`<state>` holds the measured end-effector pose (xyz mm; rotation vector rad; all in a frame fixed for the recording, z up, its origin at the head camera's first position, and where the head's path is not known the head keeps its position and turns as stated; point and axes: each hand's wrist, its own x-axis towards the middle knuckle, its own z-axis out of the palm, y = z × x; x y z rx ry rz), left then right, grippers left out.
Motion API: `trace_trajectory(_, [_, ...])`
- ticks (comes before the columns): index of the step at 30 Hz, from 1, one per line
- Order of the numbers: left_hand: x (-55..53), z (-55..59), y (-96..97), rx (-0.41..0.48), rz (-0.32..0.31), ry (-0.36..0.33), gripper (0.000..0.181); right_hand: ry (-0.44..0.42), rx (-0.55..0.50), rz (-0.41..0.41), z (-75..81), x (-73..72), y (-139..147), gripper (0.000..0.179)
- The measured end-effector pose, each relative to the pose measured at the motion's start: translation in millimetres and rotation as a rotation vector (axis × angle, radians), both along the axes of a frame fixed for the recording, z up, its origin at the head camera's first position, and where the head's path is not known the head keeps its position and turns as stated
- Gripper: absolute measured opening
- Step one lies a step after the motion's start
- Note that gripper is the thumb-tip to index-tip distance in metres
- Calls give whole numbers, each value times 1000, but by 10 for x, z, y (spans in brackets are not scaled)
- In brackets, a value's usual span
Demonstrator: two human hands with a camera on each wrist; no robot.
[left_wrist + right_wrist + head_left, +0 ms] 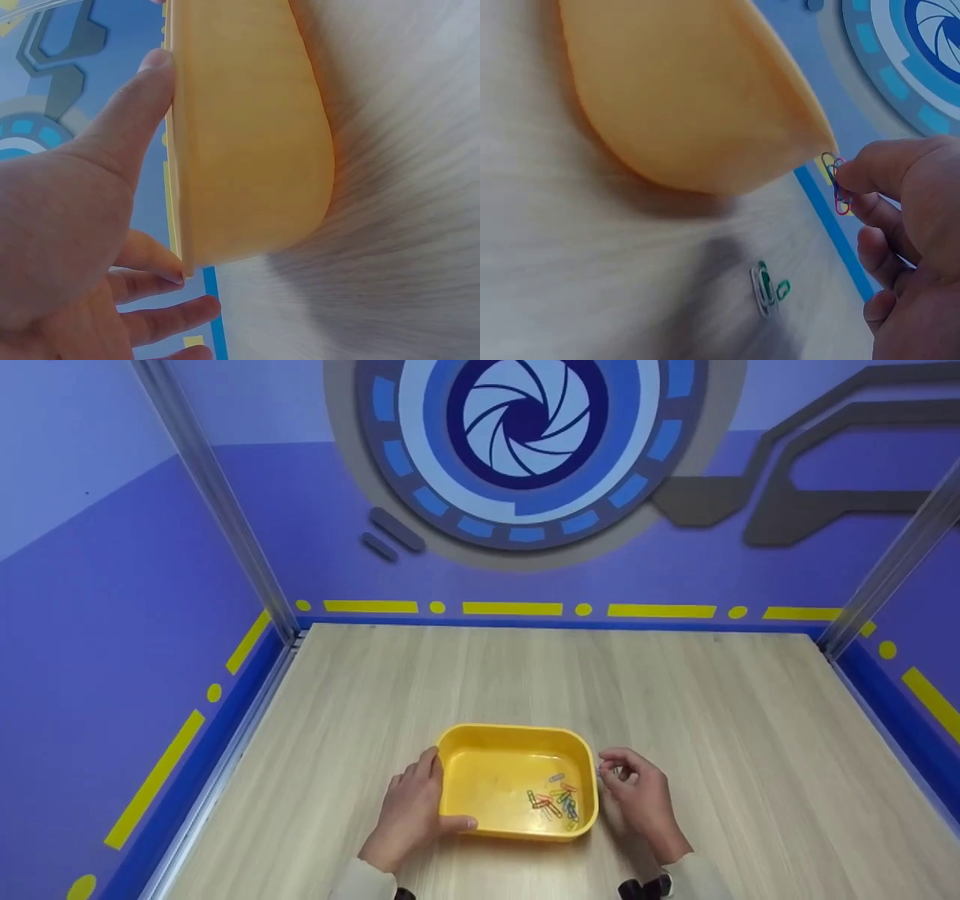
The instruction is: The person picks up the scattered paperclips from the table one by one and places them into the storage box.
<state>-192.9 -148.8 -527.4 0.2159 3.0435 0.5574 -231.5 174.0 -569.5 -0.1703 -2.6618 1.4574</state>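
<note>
A yellow plastic bin [480, 787] sits on the table near its front. Inside, toward the right end, lies a loose pile of coloured paper clips [568, 810]. My left hand [409, 810] holds the bin's left end, thumb over the front rim and fingers along the left side. Just outside the right wall, my right hand [641, 795] pinches a few paper clips [836, 184], one pink-red and one dark, between thumb and forefinger. They hang close to the rim in the right wrist view. Below that hand, green and white paper clips [763, 291] lie on the table.
The wood-grain table [360, 682] stretches behind and to both sides of the bin. Blue-purple printed panels [525, 585] wall it in at the back and sides, with metal posts [225, 502] at the corners.
</note>
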Motion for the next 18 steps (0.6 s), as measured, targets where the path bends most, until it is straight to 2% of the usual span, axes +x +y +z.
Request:
trace_trajectory(8, [18,-4,13,-7,7,-5,114,17,20,-27,109,-9,-68,23])
trace_trajectory(14, [13,-5,-2,-11,-3,-5,114,79,36,-66,159,7,-66,22])
trace_trajectory(18, [10,-23,-10,-16,-13,8,114,109,8,-64,194,21,-92,21])
